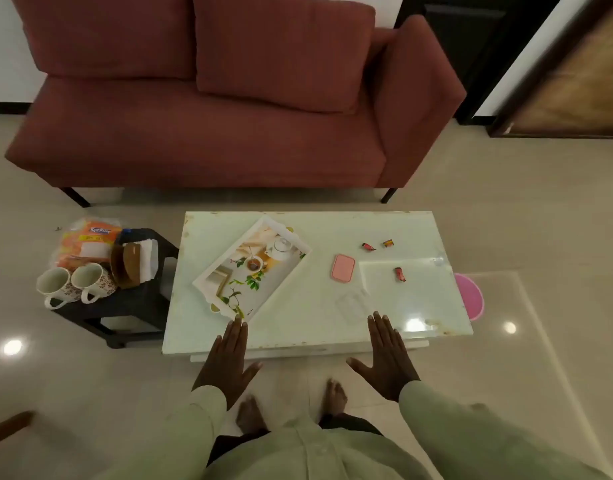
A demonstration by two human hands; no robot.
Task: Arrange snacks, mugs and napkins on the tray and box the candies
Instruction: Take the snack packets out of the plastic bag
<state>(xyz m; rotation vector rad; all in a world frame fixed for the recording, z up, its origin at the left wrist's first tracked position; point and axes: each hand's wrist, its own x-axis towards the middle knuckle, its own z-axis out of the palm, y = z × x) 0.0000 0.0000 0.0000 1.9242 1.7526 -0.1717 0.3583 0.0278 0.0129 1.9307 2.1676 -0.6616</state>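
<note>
A white tray (pixel 208 277) with a printed tea picture lies askew on the left of the white table (pixel 312 327). Three wrapped candies (pixel 368 247) (pixel 388 243) (pixel 400 274) lie on the right part. A pink lid (pixel 343 268) sits mid-table, and a clear box (pixel 354 304) stands just in front of it. Two floral mugs (pixel 55 287) (pixel 92 281), an orange snack bag (pixel 86 242) and napkins (pixel 149 254) in a brown holder sit on a black side stool (pixel 132 303) at the left. My left hand (pixel 229 365) and my right hand (pixel 388 362) hover flat and open over the table's near edge, holding nothing.
A dark red sofa (pixel 208 133) stands behind the table. A pink round object (pixel 469 296) pokes out beside the table's right edge. My bare feet (pixel 291 407) stand on the glossy tiled floor just in front of the table.
</note>
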